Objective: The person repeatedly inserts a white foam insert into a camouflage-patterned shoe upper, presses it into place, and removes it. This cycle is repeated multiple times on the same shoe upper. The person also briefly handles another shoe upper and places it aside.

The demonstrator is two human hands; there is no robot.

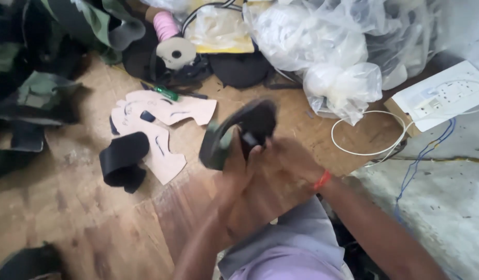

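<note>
Both of my hands hold a dark curved shoe-upper piece, black with a green edge, raised above the wooden board. My left hand grips it from below at its near end. My right hand, with a red band at the wrist, closes on its right side. The piece is motion-blurred. Left of it on the board lie pale card pattern pieces and a folded strip of black material.
Clear plastic bags of white parts pile at the back right. A white power strip with a white cable sits right. A pink thread spool, a green-handled tool and camouflage fabric lie behind and left.
</note>
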